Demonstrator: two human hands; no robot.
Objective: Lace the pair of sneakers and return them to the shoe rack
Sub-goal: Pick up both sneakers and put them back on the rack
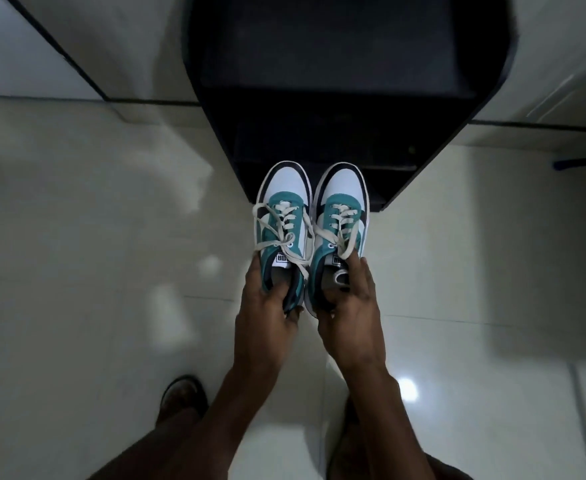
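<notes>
Two teal, white and black sneakers are held side by side in the air, toes pointing away from me. Both are laced with cream laces tied in loose bows. My left hand (pixel 267 306) grips the heel of the left sneaker (pixel 282 209). My right hand (pixel 348 306) grips the heel of the right sneaker (pixel 341 209), thumb inside the opening. The toes hover over the front edge of the dark shoe rack (pixel 333 116), whose lower shelves lie in shadow.
Glossy pale floor tiles (pixel 94 237) spread to both sides of the rack. My sandalled left foot (pixel 180 396) stands at the lower left. A white wall with a dark skirting runs behind. A dark blue object (pixel 582 162) pokes in at the right.
</notes>
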